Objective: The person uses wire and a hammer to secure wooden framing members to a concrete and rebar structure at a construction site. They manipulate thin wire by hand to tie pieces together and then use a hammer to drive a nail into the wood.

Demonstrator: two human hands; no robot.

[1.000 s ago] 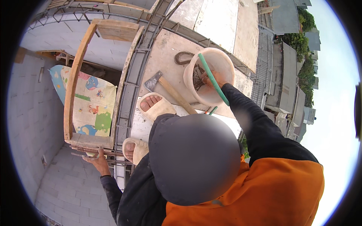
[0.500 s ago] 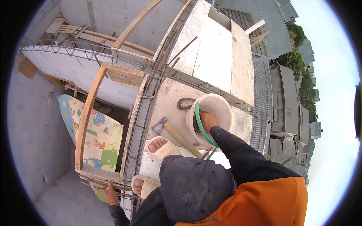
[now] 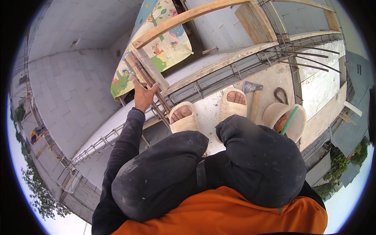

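Note:
My left hand (image 3: 145, 95) grips a bundle of rusty steel bars (image 3: 156, 102) beside the end of a wooden formwork frame (image 3: 150, 70), thumb on one side and fingers on the other. The fingertips are partly hidden. My right hand (image 3: 279, 123) is down inside a whitish bucket (image 3: 299, 123) with a green handle (image 3: 289, 120). The bucket's wall hides its fingers and whatever they touch. Beside the bucket lies a hatchet (image 3: 254, 98) with a wooden handle, and a coil of dark wire (image 3: 281, 95) is just beyond it.
I squat on pale boards (image 3: 213, 129) in cream sandals (image 3: 234, 105). A rebar cage (image 3: 219, 86) runs along the board edge, with loose rods (image 3: 309, 58) sticking out at right. Left of me the drop goes down between grey block walls (image 3: 78, 82). A printed sheet (image 3: 168, 47) hangs below the frame.
My view has swung toward the left, so the bucket and hatchet now appear farther right. My left hand stays at the frame's end, and my right hand is still in the bucket.

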